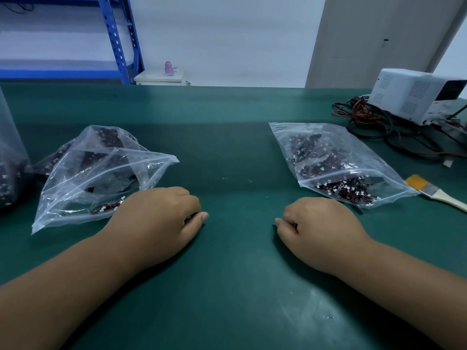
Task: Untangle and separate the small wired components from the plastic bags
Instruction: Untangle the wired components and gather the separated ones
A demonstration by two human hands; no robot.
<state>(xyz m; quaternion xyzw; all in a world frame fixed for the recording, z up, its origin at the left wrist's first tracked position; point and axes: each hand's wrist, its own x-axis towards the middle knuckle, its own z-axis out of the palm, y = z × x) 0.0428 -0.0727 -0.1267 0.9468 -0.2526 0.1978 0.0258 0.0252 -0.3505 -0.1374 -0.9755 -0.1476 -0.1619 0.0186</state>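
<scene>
Two clear zip bags lie on the green mat. The left bag [101,173] is crumpled and open, with dark packets inside and a few red-black wired components [109,207] with white plugs near its front edge. The right bag [336,157] lies flat, packed with many such wired components [346,190]. My left hand [156,218] rests on the mat with its fingers curled under, its back touching the left bag's near corner. My right hand [321,226] rests the same way just in front of the right bag, holding nothing visible.
A third bag [10,157] of components stands at the far left edge. A brush [437,194] lies right of the right bag. A white power supply [414,94] with tangled cables [374,122] sits at the back right. Blue shelving stands behind the table.
</scene>
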